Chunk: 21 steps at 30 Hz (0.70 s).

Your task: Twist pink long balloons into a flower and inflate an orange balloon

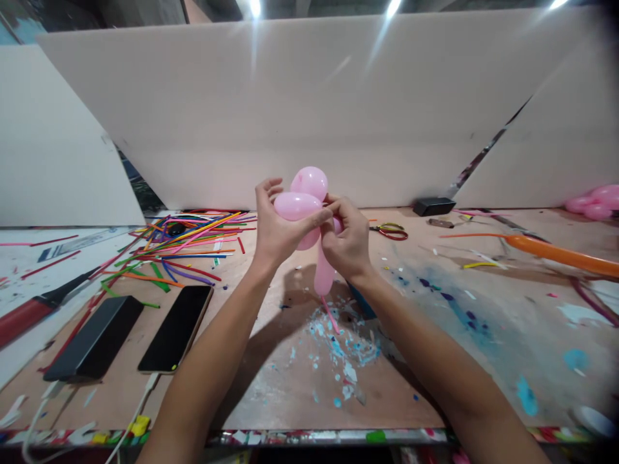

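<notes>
Pink balloon (309,200) up in the air, centre of the head view, held above the bench (271,386) between both hands, clear of the clutter below. The left hand (275,229) wraps its grip around the horizontal bubble, thumb laid across the front, likely to keep that bubble from unwinding. The right hand (347,241) is closed tight on the junction where the bubbles meet, fingers pinched in at the twist, and that pinch seems to be what holds the shape together. A round bubble stands above the hands, a longer one hangs down below them, ending in a thin uninflated tail (331,316) that dangles free. Off to the left, a heap of uninflated balloons (184,248) lies fanned out within reach, with two phones (176,328) flat nearer the edge, one on a cable. Scissors (391,230) sit just behind the right hand, an orange balloon (565,254) lies stretched along the right side, and more pink bubbles (597,201) rest far right.
</notes>
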Motion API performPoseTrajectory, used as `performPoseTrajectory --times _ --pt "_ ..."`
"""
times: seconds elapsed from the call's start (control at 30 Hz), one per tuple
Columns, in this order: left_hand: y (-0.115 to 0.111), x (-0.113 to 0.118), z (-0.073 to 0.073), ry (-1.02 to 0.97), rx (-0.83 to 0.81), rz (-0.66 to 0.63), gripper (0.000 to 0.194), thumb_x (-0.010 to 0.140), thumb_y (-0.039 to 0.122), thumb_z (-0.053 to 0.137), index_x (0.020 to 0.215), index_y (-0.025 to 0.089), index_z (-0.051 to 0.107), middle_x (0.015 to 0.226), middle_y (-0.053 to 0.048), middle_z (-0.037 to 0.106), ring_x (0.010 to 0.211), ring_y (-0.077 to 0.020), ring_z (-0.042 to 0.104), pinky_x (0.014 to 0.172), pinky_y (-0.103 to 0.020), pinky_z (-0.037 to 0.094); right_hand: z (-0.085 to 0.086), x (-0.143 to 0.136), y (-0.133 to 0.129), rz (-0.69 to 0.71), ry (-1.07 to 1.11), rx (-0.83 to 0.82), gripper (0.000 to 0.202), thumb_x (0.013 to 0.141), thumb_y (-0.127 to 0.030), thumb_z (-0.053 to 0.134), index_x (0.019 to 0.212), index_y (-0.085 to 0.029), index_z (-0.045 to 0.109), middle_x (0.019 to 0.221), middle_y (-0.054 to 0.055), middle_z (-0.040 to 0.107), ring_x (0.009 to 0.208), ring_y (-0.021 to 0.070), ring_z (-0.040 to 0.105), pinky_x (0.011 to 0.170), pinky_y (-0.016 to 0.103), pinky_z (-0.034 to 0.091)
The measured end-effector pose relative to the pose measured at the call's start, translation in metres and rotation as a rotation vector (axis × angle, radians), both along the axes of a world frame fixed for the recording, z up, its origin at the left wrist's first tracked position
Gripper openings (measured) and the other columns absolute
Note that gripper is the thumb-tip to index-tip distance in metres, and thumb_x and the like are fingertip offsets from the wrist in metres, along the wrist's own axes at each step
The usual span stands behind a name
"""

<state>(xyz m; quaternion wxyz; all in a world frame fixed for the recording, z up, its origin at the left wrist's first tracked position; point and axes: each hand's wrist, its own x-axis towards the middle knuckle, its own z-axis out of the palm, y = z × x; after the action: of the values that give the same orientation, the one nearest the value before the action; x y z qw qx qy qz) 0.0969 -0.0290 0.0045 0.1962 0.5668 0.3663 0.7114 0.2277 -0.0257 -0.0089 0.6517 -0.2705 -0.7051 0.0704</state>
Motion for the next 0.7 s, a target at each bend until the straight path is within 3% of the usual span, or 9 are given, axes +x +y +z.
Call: performPoseTrajectory --times 0.17,0.23,0.33,0.43,0.53,0.7 --pt "-0.001 0.016 -0.009 -0.146 -0.089 0.000 0.100 0.038 0.043 0.096 0.125 0.024 0.049 0.120 -0.008 0.056 0.111 -0.0254 0.060 0.097 -0.038 0.050 -0.001 -0.002 0.000 -0.102 0.001 0.136 0.009 0.084 -0.016 0.053 0.080 -0.023 0.052 0.106 0.009 0.070 0.098 0.0222 0.067 0.083 0.039 0.053" --pt "0.000 0.021 -0.014 -0.232 -0.096 -0.017 0.092 0.042 0.045 0.094 0.122 0.023 0.053 0.120 -0.008 0.058 0.110 -0.0241 0.061 0.095 -0.035 0.052 -0.002 -0.003 0.000 -0.137 0.001 0.158 0.010 0.086 -0.015 0.052 0.080 -0.023 0.053 0.105 0.009 0.070 0.097 0.0215 0.067 0.083 0.038 0.053" --pt "0.001 0.027 -0.019 -0.300 -0.159 -0.109 0.069 0.054 0.053 0.088 0.107 0.018 0.060 0.101 -0.007 0.065 0.096 -0.0208 0.065 0.082 -0.032 0.055 -0.003 -0.004 0.001 -0.184 -0.030 0.201 0.011 0.088 -0.014 0.049 0.083 -0.023 0.053 0.103 0.009 0.070 0.097 0.0216 0.066 0.084 0.039 0.054" --pt "0.000 0.026 -0.017 -0.252 -0.192 -0.178 0.062 0.054 0.051 0.088 0.098 0.016 0.061 0.089 -0.005 0.067 0.085 -0.0194 0.066 0.073 -0.031 0.056 -0.002 -0.002 -0.003 -0.190 -0.131 0.212 0.014 0.088 -0.012 0.046 0.090 -0.022 0.054 0.111 0.012 0.067 0.106 0.0244 0.064 0.090 0.044 0.052" --pt "-0.002 0.017 -0.011 -0.195 -0.138 -0.188 0.063 0.053 0.047 0.090 0.100 0.018 0.060 0.091 -0.004 0.067 0.084 -0.0181 0.065 0.073 -0.030 0.056 0.005 0.002 -0.010 -0.174 -0.238 0.164 0.016 0.090 -0.013 0.044 0.096 -0.022 0.057 0.121 0.014 0.062 0.115 0.0272 0.058 0.097 0.049 0.049" --pt "0.000 0.003 -0.008 -0.099 -0.069 -0.194 0.057 0.060 0.050 0.086 0.101 0.018 0.061 0.093 -0.004 0.067 0.084 -0.0175 0.066 0.075 -0.030 0.055 0.021 0.012 -0.019 -0.169 -0.371 0.100 0.011 0.089 -0.017 0.050 0.090 -0.021 0.060 0.110 0.013 0.057 0.097 0.0251 0.058 0.088 0.046 0.050"
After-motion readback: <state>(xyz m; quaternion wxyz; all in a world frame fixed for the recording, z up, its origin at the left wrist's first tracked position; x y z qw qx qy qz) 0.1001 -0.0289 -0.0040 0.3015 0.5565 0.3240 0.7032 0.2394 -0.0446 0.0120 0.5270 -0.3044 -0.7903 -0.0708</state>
